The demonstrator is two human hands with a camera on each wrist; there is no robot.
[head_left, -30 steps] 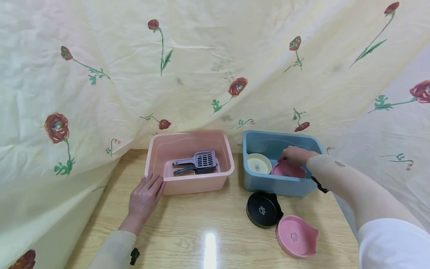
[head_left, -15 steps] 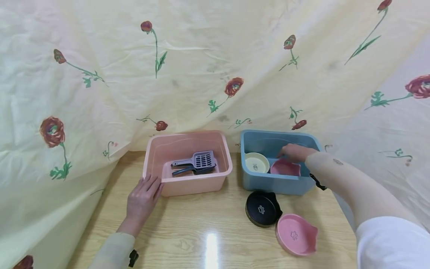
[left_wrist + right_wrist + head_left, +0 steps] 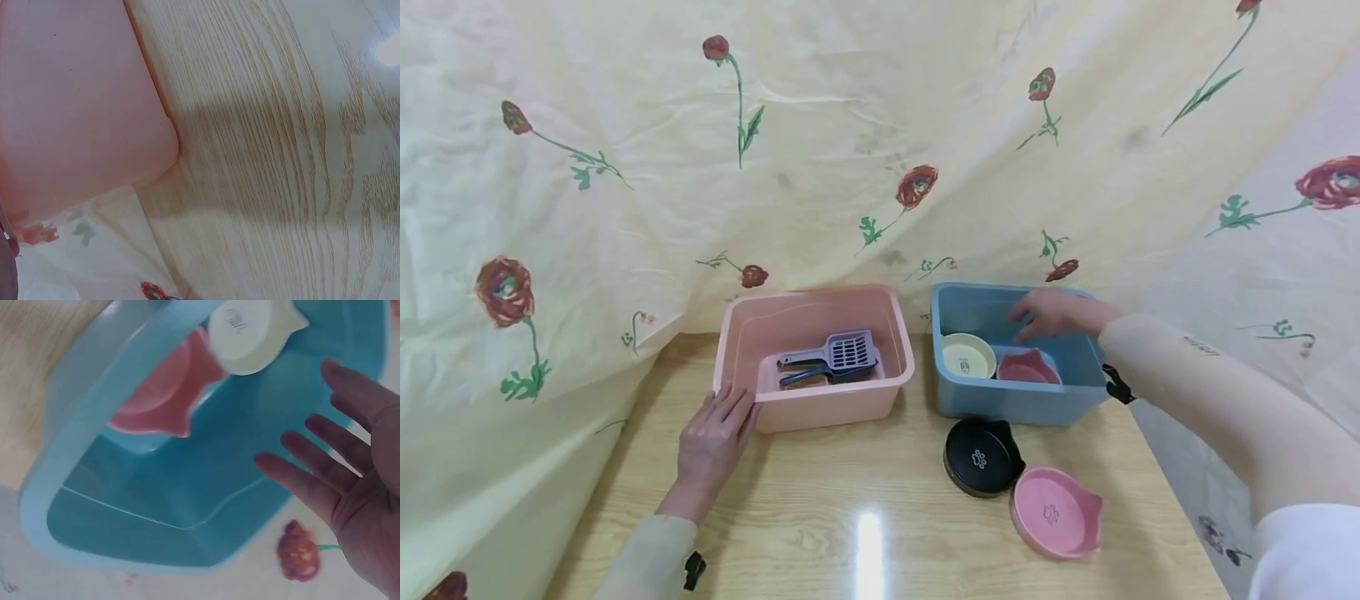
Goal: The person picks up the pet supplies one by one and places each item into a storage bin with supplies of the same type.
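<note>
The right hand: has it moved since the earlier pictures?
Yes. Against the blue bin, the right hand has moved away from the pink cat-ear bowl inside, toward the bin's far rim.

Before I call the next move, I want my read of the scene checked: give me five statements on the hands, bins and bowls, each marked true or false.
1. The right hand holds nothing. True.
2. The purple scoop lies in the blue bin. False: it lies in the pink bin.
3. The cream bowl is inside the blue bin. True.
4. The left hand holds the black bowl. False: it is on the pink bin's rim, and the bowl stands on the table.
5. Two pink bowls are visible, one inside the blue bin and one outside it. True.
</note>
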